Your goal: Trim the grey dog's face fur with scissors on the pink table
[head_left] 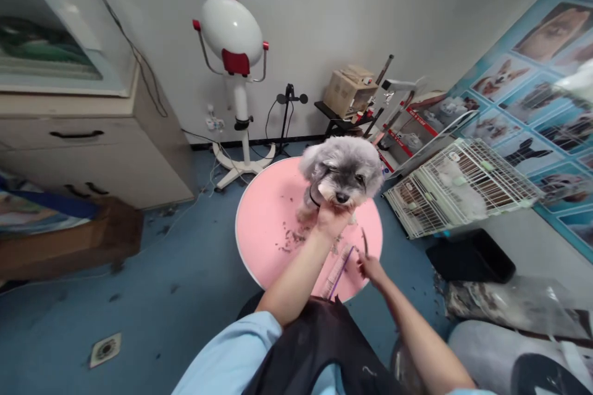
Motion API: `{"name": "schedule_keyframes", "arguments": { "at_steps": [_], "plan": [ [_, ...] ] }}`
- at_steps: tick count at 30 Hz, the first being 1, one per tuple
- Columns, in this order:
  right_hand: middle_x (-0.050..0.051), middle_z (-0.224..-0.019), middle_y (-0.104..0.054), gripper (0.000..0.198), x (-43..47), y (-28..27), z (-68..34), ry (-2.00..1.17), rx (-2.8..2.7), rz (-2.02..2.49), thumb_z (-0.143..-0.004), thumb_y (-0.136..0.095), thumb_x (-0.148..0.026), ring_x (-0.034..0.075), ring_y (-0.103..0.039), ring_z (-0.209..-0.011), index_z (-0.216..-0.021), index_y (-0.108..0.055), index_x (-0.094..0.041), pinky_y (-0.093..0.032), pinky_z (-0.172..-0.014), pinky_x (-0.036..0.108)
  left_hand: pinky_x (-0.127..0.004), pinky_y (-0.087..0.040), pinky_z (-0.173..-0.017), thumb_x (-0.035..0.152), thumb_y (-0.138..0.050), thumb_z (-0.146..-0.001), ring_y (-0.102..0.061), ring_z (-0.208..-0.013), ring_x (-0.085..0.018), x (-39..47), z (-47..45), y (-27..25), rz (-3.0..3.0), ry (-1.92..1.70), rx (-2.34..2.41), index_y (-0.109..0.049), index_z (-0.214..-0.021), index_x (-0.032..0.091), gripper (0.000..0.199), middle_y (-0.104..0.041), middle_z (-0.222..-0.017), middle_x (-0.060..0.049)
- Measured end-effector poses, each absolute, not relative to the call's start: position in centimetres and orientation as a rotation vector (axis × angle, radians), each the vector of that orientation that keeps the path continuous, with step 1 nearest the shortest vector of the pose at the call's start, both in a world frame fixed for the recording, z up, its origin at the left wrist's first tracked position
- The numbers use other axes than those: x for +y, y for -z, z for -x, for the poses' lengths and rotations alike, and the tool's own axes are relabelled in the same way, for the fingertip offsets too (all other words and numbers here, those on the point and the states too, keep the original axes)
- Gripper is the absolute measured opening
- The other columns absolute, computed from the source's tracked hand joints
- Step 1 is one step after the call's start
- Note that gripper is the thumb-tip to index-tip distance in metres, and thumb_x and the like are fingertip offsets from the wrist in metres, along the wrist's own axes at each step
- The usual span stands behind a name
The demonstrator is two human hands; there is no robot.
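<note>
Apparently a trim about the head is the step in hand; the next move, I'd judge, calls for a steady hold below and points angled away from the eyes. From the left, a white-and-red stand dryer (233, 28) rises at eleven o'clock, beyond the round pink surface (254, 228). Dark hair clippings (291, 239) lie scattered just toward eight o'clock from its middle. The left hand (334, 219) is clasped under the chin of a grey schnauzer-type dog (345, 163), fingers mostly hidden. The dog is on the surface toward one o'clock, with a rounded, fluffy crown, darker cheeks, a pale muzzle with a rusty tinge at the beard, and a black nose; whether it sits or stands, I can't tell. Between four and five o'clock is a purple-backed comb (340, 271), perhaps touching the right hand (370, 266). That hand, well apart from the left, is closed around what look like scissors (365, 243), pointing toward twelve; their blade gap is too small to read. Farther right, between two and three o'clock, stands a wire cage (500, 176).
</note>
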State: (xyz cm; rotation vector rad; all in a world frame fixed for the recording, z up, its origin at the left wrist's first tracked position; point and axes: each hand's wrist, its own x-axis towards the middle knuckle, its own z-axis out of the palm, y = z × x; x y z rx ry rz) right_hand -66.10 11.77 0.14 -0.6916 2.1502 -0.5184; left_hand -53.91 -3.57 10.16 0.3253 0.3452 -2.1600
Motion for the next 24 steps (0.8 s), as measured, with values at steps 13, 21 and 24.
{"name": "schedule_keyframes", "arguments": {
  "at_steps": [13, 21, 24],
  "plan": [
    [0.004, -0.087, -0.076, 0.019, 7.5, -30.1, 67.5, -0.64, 1.792, 2.542, -0.084, -0.06, -0.014, 0.019, -0.072, -0.073, -0.1, -0.067, -0.023, -0.047, -0.063, 0.028, -0.037, -0.052, -0.073, 0.032, -0.082, -0.086, -0.064, -0.075, -0.022, -1.2, 53.4, -9.2, -0.235, 2.177, 0.159, -0.066, -0.068, 0.023, 0.026, -0.07, -0.069, -0.002],
    [0.001, -0.082, -0.074, 0.031, 4.7, -32.6, 65.7, -1.057, 1.71, 2.614, -0.076, -0.058, -0.006, 0.018, -0.065, -0.061, -0.1, -0.068, -0.024, -0.032, -0.054, 0.03, -0.036, -0.054, -0.071, 0.029, -0.072, -0.094, -0.067, -0.081, -0.023, -0.7, 53.2, -9.8, -0.142, 2.185, 0.243, -0.072, -0.078, 0.02, 0.019, -0.076, -0.084, -0.007],
    [0.002, -0.085, -0.075, 0.028, 4.5, -33.2, 65.8, -0.997, 1.681, 2.618, -0.074, -0.063, -0.013, 0.018, -0.065, -0.063, -0.099, -0.067, -0.025, -0.034, -0.055, 0.031, -0.04, -0.055, -0.069, 0.037, -0.075, -0.092, -0.068, -0.082, -0.027, -0.5, 53.4, -9.2, -0.105, 2.218, 0.171, -0.074, -0.083, 0.017, 0.021, -0.076, -0.088, -0.012]
  ]
}}
